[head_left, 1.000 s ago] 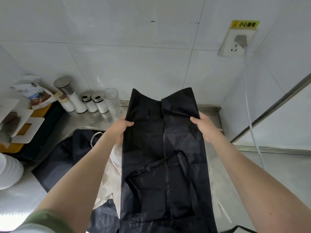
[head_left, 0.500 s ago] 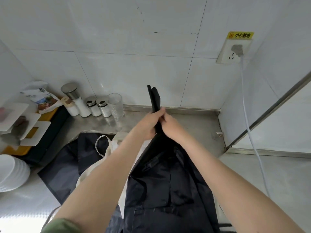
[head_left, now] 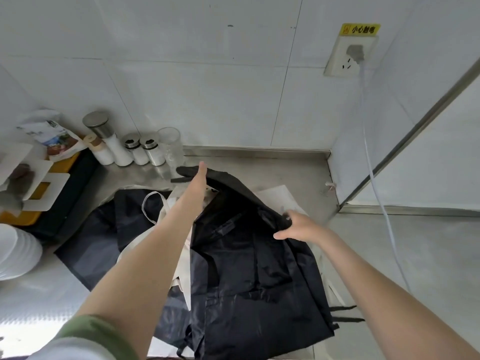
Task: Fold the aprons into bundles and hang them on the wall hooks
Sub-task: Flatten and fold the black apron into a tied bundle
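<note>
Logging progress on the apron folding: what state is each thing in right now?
black apron: folded over, not yet bundled
left hand: grips the apron's far end
right hand: pinches its folded edge
cream apron: unfolded, lying beneath
glass tumbler: upright, looks empty
plug: in the wall socket

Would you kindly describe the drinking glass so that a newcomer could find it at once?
Follow the steel counter to the tiled back wall, where a row of jars stands. The glass is at the row's right end; unlike the metal-lidded jars holding white powder, it is clear and lidless.
</note>
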### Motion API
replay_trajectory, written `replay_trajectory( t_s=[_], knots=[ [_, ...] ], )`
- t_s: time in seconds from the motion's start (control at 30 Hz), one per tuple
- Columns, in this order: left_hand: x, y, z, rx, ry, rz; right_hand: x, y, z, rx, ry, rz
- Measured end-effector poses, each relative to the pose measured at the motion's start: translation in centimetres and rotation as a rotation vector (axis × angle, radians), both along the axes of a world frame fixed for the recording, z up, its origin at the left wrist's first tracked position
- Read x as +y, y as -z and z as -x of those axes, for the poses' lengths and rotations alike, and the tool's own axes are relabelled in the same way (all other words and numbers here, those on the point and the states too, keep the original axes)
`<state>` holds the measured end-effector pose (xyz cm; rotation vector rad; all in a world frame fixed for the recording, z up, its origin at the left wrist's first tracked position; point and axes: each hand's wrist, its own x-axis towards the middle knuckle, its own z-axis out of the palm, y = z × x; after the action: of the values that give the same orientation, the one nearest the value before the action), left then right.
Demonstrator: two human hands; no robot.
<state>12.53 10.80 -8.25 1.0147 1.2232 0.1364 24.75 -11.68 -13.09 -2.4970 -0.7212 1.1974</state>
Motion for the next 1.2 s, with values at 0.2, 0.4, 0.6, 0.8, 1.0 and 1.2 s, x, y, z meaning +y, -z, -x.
replay_trajectory(
  t_s=[0.2,0.4,0.6,0.8,1.0,1.2],
  knots=[
    [-3.0,2.9,5.0,0.385,0.341,-0.347,-2.5,1.1,1.3,0.032,0.062,0.062],
    [-4.5,4.4,9.4,0.386,0.459,-0.187,-3.4,0.4,3.2,-0.034,0.051,0.053],
    [-7.1,2.3,9.2,-0.030,0.384,0.098,-1.6,-2.1,5.1,-0.138,0.055,-0.089],
    [-9.6,2.1,7.7,-0.020,0.385,-0.017,-1.2,-3.7,5.6,-0.113,0.045,-0.182],
    [-8.7,4.7,8.3,0.409,0.342,-0.380,-2.7,-2.7,4.6,-0.126,0.133,-0.270],
    [-10.6,4.2,6.6,0.269,0.326,-0.359,-1.8,-3.8,7.1,-0.119,0.026,-0.312]
  ],
)
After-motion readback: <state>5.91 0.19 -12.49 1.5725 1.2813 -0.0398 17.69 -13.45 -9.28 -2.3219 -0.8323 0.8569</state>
